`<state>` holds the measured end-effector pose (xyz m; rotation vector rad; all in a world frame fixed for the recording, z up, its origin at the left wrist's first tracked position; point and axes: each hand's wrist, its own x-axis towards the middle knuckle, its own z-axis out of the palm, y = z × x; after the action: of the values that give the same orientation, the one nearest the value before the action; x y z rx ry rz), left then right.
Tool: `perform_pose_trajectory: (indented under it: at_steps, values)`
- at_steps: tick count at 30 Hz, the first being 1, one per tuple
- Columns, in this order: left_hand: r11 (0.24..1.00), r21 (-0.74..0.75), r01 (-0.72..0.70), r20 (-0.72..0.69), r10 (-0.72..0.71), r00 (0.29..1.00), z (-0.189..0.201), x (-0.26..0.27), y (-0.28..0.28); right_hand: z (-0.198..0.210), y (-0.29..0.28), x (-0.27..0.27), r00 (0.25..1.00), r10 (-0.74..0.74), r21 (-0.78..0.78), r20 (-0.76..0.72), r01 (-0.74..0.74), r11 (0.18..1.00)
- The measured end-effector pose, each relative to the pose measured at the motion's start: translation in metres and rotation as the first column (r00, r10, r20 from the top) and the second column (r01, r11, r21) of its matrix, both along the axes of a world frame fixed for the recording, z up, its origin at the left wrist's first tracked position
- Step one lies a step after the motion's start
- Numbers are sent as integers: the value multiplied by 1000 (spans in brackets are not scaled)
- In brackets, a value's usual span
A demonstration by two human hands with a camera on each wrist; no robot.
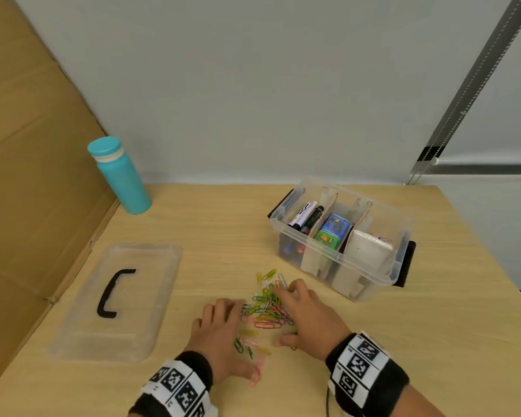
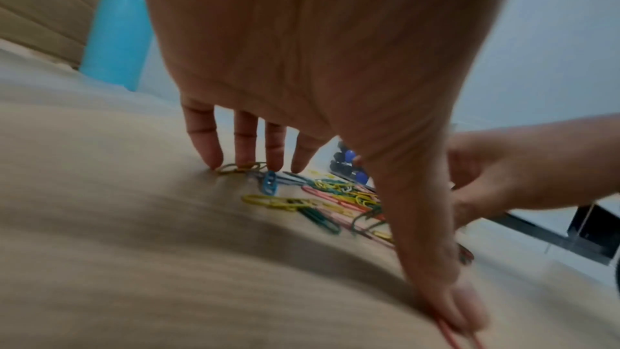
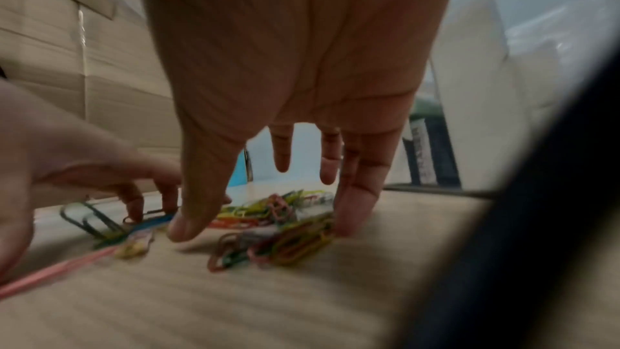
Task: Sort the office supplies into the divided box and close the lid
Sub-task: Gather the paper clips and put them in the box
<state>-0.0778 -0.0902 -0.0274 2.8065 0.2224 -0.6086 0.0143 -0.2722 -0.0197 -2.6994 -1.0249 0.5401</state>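
Observation:
A loose heap of coloured paper clips (image 1: 268, 311) (image 2: 335, 195) (image 3: 278, 232) lies on the wooden table between my two hands. My left hand (image 1: 220, 332) (image 2: 302, 169) spreads straight fingers over the heap's left side, fingertips touching clips. My right hand (image 1: 307, 317) (image 3: 268, 208) spreads over the right side, fingertips down on the clips. Neither hand holds anything. The clear divided box (image 1: 400, 236) stands open at the back right, with markers, a blue and green item and a white item in its compartments. Its clear lid (image 1: 151, 299) with a black handle lies flat on the left.
A teal bottle (image 1: 121, 176) (image 2: 117, 36) stands at the back left beside a cardboard wall (image 1: 27, 176). The table's right edge runs close behind the box. Bare table lies between the lid and the clips.

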Motion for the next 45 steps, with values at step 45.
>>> perform_pose_trajectory:
  at_steps: [45]
  values:
    - [975, -205, -84, 251, 135, 959, 23, 29, 8, 134, -85, 38, 896, -414, 414, 158, 320, 852]
